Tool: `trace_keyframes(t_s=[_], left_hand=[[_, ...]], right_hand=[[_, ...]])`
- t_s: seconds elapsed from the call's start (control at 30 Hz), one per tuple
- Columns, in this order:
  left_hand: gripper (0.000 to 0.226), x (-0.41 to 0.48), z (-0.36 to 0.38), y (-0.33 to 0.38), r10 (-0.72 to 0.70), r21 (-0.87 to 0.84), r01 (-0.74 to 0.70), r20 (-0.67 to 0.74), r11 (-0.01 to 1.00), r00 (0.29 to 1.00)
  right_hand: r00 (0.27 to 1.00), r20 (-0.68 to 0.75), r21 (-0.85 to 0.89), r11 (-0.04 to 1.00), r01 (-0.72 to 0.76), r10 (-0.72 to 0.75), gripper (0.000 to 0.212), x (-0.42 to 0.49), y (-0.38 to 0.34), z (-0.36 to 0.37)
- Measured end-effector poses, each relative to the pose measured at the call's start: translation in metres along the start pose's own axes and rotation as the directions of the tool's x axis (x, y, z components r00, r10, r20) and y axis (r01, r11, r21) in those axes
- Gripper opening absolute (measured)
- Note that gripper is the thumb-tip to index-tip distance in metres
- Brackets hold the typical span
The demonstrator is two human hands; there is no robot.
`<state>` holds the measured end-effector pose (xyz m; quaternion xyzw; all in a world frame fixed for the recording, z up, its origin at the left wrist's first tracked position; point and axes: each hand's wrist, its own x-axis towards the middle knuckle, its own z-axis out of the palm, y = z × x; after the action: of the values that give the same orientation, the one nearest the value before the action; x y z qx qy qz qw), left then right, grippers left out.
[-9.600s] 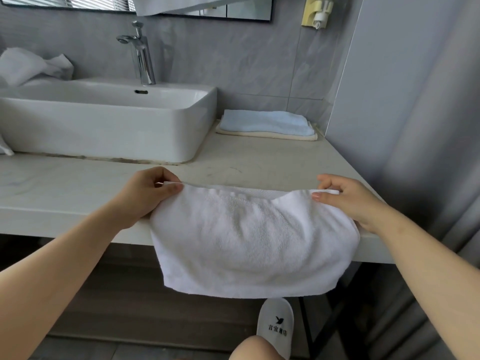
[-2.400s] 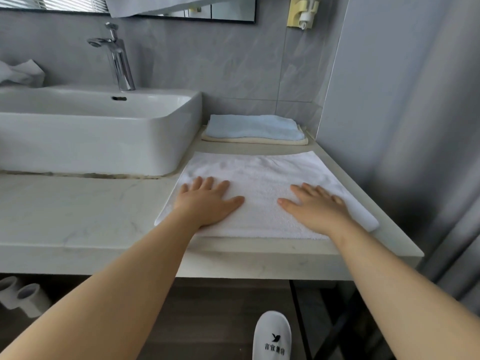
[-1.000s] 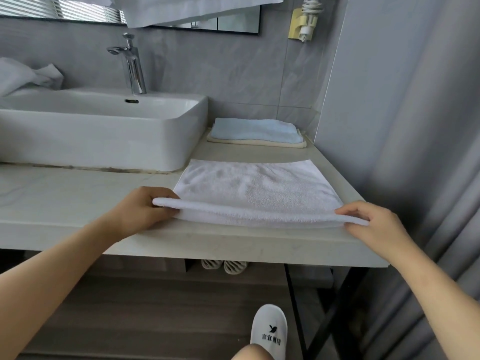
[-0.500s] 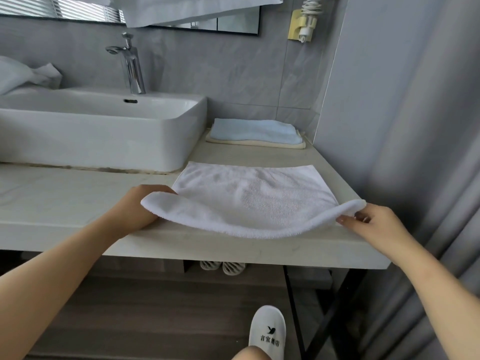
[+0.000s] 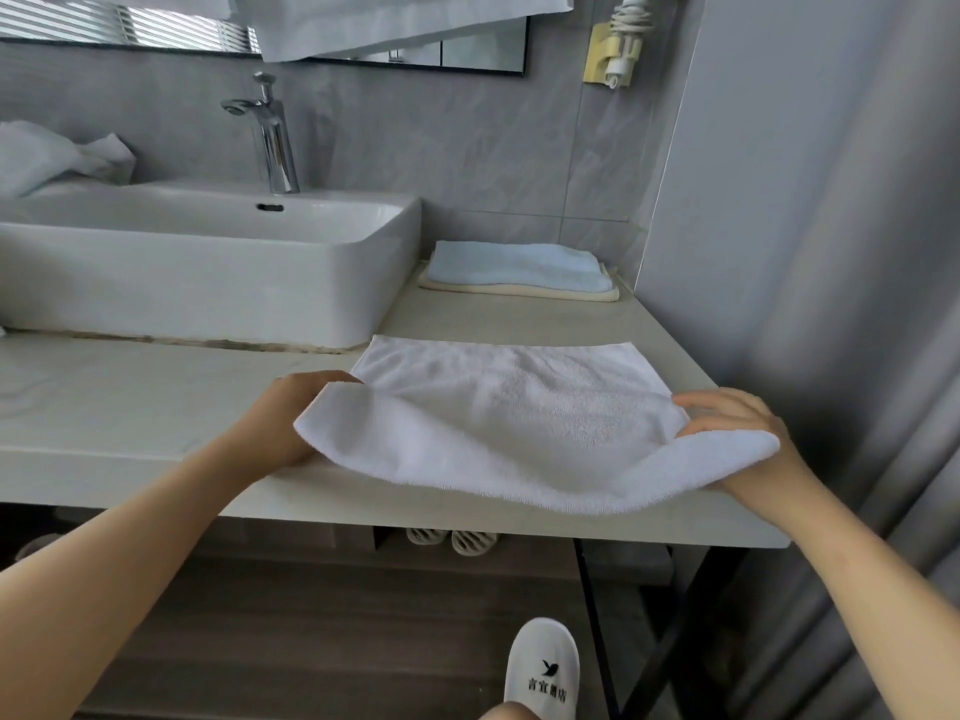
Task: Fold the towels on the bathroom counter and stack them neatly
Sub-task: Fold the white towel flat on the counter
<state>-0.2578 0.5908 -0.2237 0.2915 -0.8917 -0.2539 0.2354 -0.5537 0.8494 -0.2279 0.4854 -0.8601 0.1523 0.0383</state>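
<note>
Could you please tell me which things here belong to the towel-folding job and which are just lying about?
Job: white towel, near edge held up by left hand and right hand; light blue towel folded on cream towel; crumpled white towel beyond the sink; counter.
Lying about: sink, faucet, wall-mounted hair dryer, sandals under the counter, white slipper.

Both forearms are seen bare from the left hand and the right hand to the frame's edges at 8 and 4 o'clock. A white slipper is worn at 6 o'clock, printed on the toe with a black bird-like mark above black characters; a bare knee is glimpsed beside it.
</note>
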Motion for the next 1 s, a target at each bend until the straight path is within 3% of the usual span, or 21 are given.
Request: trace_keyframes(t_s=[0.03,0.07,0.1,0.17,0.23,0.3,0.33,0.47,0.57,0.7,0.9,1.0], left_hand=[[0.022,0.0,0.001,-0.001,-0.037,0.011,0.037,-0.02,0.999,0.999],[0.019,-0.001,0.001,-0.001,-0.016,0.055,0.017,-0.023,0.998,1.0],[0.029,-0.002,-0.001,-0.002,0.058,0.104,-0.058,0.0,0.993,0.998],[0.038,-0.004,-0.003,-0.005,0.155,-0.011,-0.155,0.023,0.988,0.988],[0.045,-0.004,-0.006,-0.006,0.009,-0.144,-0.005,0.027,0.99,1.0],[0.039,0.0,-0.009,-0.006,-0.118,-0.252,0.124,0.039,0.96,0.992],[0.032,0.003,-0.008,-0.006,-0.166,-0.314,0.171,0.043,0.934,0.985],[0.029,0.021,0.0,0.001,-0.305,-0.536,0.271,0.025,0.8,0.952],[0.032,0.043,0.009,0.003,-0.415,-0.377,0.348,-0.111,0.858,0.903],[0.028,0.063,0.014,0.005,-0.405,0.037,0.421,-0.21,0.906,0.89],[0.024,0.066,0.014,0.003,-0.385,0.3,0.403,-0.121,0.865,0.915],[0.033,0.058,0.007,0.01,-0.367,0.339,0.354,-0.029,0.872,0.93]], right_hand=[[1.0,-0.003,0.082,0.997,0.001,-0.001,0.039,0.001,0.002,0.002],[0.998,-0.056,0.144,0.989,0.022,-0.014,0.036,-0.002,0.005,0.005],[0.997,-0.075,0.249,0.968,0.02,-0.001,0.035,-0.004,0.004,0.007],[0.994,-0.06,0.464,0.884,-0.052,0.09,0.031,-0.005,-0.001,0.007],[0.988,-0.046,0.577,0.811,-0.093,0.146,0.014,-0.004,-0.009,0.006],[0.985,-0.039,0.623,0.774,-0.109,0.169,0.022,-0.002,-0.015,0.003],[0.981,-0.045,0.669,0.735,-0.111,0.189,0.015,0.001,-0.016,0.002],[0.962,-0.032,0.746,0.647,-0.158,0.271,0.017,0.014,-0.021,0.0],[0.925,-0.069,0.763,0.617,-0.193,0.374,0.018,0.029,-0.026,0.001],[0.848,-0.156,0.572,0.747,-0.34,0.506,0.033,0.051,-0.027,0.008],[0.826,-0.239,0.367,0.835,-0.41,0.51,0.023,0.045,-0.029,0.019],[0.862,-0.133,0.31,0.847,-0.432,0.489,0.025,0.042,-0.022,0.008]])
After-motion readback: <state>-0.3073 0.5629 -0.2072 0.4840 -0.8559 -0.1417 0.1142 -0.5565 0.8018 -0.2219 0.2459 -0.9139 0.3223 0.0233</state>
